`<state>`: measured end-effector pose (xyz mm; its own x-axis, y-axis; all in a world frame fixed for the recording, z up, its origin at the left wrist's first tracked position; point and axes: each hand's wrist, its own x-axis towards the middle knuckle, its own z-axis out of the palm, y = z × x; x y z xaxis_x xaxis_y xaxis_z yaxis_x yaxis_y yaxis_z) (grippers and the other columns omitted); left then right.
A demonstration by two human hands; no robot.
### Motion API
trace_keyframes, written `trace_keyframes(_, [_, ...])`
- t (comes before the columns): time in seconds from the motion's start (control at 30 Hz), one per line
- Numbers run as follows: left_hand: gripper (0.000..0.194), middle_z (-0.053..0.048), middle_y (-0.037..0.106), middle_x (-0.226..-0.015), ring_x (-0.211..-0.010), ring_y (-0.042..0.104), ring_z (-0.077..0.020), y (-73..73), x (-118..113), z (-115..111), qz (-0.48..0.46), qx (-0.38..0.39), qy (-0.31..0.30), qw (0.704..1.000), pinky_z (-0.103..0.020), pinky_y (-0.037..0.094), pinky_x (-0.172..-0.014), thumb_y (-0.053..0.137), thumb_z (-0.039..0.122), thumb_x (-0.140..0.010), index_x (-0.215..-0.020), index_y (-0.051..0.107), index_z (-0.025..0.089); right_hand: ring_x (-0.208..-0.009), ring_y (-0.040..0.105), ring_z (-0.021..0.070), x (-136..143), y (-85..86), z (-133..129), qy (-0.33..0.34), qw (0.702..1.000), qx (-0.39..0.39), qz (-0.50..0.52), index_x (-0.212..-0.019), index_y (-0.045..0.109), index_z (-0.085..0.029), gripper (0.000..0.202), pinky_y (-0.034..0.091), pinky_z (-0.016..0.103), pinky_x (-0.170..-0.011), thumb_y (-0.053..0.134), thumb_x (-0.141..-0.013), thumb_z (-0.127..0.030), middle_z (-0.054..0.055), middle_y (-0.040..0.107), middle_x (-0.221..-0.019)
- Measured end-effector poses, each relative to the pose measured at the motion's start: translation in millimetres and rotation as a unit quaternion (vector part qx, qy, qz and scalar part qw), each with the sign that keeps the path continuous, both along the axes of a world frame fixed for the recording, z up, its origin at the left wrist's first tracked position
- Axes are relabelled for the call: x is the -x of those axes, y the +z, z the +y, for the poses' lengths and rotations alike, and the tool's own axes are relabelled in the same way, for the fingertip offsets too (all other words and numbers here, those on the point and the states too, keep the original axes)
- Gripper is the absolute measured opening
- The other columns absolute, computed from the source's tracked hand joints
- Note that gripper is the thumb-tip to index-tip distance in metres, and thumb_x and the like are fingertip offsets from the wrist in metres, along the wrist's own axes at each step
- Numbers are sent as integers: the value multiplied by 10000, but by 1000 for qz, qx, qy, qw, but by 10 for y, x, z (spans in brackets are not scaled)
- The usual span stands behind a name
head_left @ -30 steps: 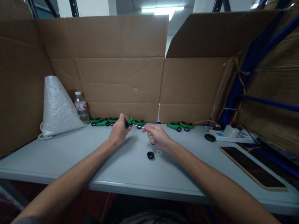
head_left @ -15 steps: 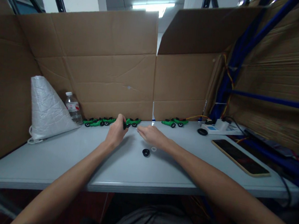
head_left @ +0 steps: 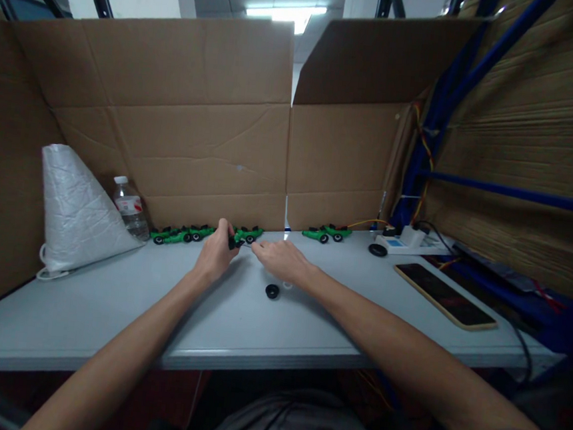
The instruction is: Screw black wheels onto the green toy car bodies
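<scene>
My left hand point(head_left: 216, 252) is closed round a small dark part point(head_left: 234, 243), mostly hidden by the fingers. Just to its right, my right hand point(head_left: 280, 258) pinches a thin metal rod point(head_left: 248, 244) whose tip points at that part. Behind the hands, a row of green toy cars point(head_left: 177, 235) runs along the cardboard, one of them point(head_left: 248, 234) just beyond my left fingers. More green cars point(head_left: 326, 233) stand to the right. A black wheel point(head_left: 272, 291) lies in front of my right hand, with a small pale ring point(head_left: 287, 285) beside it, partly covered by the wrist.
A silvery bag point(head_left: 78, 217) and a water bottle point(head_left: 130, 209) stand at the left. At the right are a phone point(head_left: 444, 296), a black ring point(head_left: 378, 250) and a power strip point(head_left: 414, 243) with cables. Cardboard walls point(head_left: 213, 135) enclose the white table point(head_left: 107, 320).
The whole view has shifted slightly, so things appear further left. My right hand sits a little nearer the pale ring in view, covering part of it. Both hands keep their hold.
</scene>
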<state>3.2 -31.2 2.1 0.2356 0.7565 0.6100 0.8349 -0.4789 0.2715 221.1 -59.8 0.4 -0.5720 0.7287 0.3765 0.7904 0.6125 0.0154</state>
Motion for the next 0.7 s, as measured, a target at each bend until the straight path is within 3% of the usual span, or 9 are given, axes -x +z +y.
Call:
trace_keyframes(0.07, [366, -4, 621, -893, -748, 611, -205, -3, -8, -14, 13, -3, 4, 1000, -279, 396, -675, 670, 177, -823, -1063, 409, 268, -802, 645, 194, 34, -13, 0, 2, 998, 31, 47, -1167, 641, -155, 267, 410, 276, -685, 422, -1024, -102, 135, 722, -1005])
trace_keyframes(0.13, [345, -13, 627, -907, -783, 626, -213, -12, -10, -23, 26, -13, 2, 1000, -286, 417, -698, 645, 146, -822, -1057, 424, 268, -696, 580, 160, 68, -15, 28, 13, 977, 121, 178, -1026, 659, -158, 200, 386, 252, -630, 460, -1021, -147, 72, 670, -823])
trace_keyframes(0.2, [324, -24, 632, -937, -812, 635, -216, -9, -6, -27, 22, -33, -2, 999, -294, 439, -723, 632, 142, -831, -1057, 435, 265, -544, 440, 125, 87, 5, 71, 32, 923, 236, 301, -929, 647, -163, 229, 342, 234, -543, 448, -1033, -212, -10, 506, -625])
trace_keyframes(0.3, [296, -42, 641, -1002, -830, 640, -212, 23, 14, -22, -16, -72, -1, 997, -301, 462, -750, 629, 172, -856, -1064, 438, 260, -447, 205, 110, 82, 62, 120, 70, 839, 367, 395, -950, 614, -164, 288, 255, 226, -451, 365, -1053, -267, -102, 233, -552])
trace_keyframes(0.4, [308, -53, 651, -1063, -853, 649, -209, 56, 33, -7, -30, -79, -13, 996, -300, 475, -762, 639, 180, -857, -1076, 435, 256, -453, 156, 106, 47, 111, 119, 87, 791, 418, 438, -993, 590, -161, 271, 209, 230, -445, 365, -1055, -301, -117, 186, -575])
trace_keyframes(0.43, [320, -53, 651, -1065, -852, 650, -210, 60, 35, -1, -26, -74, -17, 997, -299, 476, -757, 642, 180, -855, -1086, 434, 255, -456, 196, 102, 31, 121, 108, 77, 809, 388, 434, -1000, 590, -163, 245, 221, 230, -461, 401, -1050, -313, -111, 234, -571])
trace_keyframes(0.57, [360, -40, 637, -1012, -805, 636, -207, 51, 11, 4, -11, -48, -12, 999, -289, 451, -705, 643, 171, -840, -1113, 422, 254, -652, 528, 141, -29, 130, 28, 48, 957, 120, 260, -1048, 625, -169, 152, 340, 250, -620, 500, -1034, -255, 13, 619, -754])
trace_keyframes(0.63, [375, -30, 630, -989, -775, 624, -203, 45, -16, -16, -10, -37, -10, 999, -283, 432, -681, 646, 165, -829, -1109, 413, 258, -774, 615, 183, -33, 128, -28, 35, 993, 34, 112, -1105, 635, -163, 196, 364, 271, -673, 451, -1038, -173, 94, 709, -933])
trace_keyframes(0.7, [376, -20, 622, -959, -752, 613, -202, 48, -48, -49, -7, -31, -9, 999, -281, 416, -663, 642, 158, -823, -1099, 409, 263, -800, 649, 201, -9, 128, -82, 8, 1000, 6, 18, -1170, 628, -153, 272, 375, 280, -677, 405, -1023, -99, 143, 728, -1028])
